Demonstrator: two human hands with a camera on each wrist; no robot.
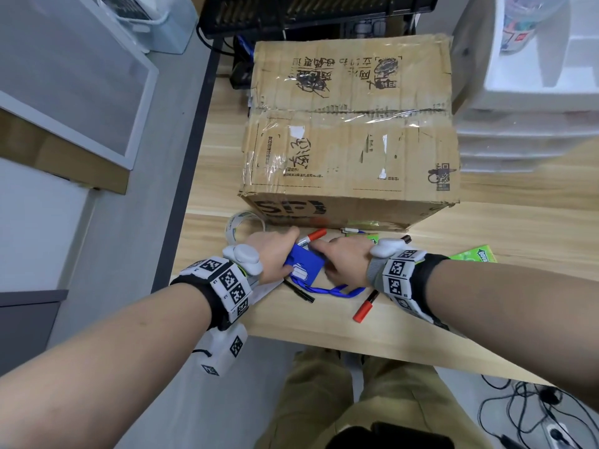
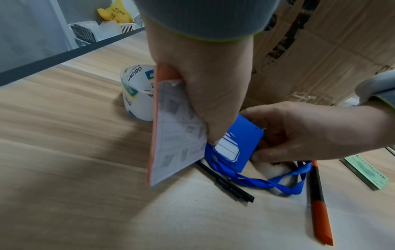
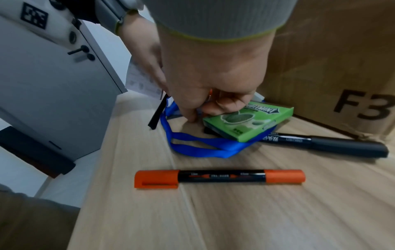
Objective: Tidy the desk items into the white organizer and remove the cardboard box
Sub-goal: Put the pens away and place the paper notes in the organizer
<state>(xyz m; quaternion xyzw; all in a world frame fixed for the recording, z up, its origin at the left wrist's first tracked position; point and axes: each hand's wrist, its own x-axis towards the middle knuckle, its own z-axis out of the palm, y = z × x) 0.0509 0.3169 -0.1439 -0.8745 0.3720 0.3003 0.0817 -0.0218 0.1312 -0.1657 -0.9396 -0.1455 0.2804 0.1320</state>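
My left hand [image 1: 275, 254] grips a blue badge holder [image 1: 306, 262] together with a white sheet with an orange back [image 2: 175, 132], thumb on the holder [image 2: 237, 143]. My right hand [image 1: 342, 259] pinches the holder's right edge with curled fingers [image 3: 211, 104]. The holder's blue lanyard [image 1: 327, 290] trails on the desk. The taped cardboard box [image 1: 350, 131] stands just behind both hands. The white organizer [image 1: 525, 92] is at the back right.
Loose on the wooden desk [image 1: 486, 222]: a tape roll [image 1: 241, 225], a black pen [image 1: 299, 290], two orange markers [image 1: 366, 306] [image 1: 311, 238], a black marker [image 3: 331, 145] and green gum packs [image 1: 476, 256] [image 3: 248, 120]. The desk's front edge is close below my wrists.
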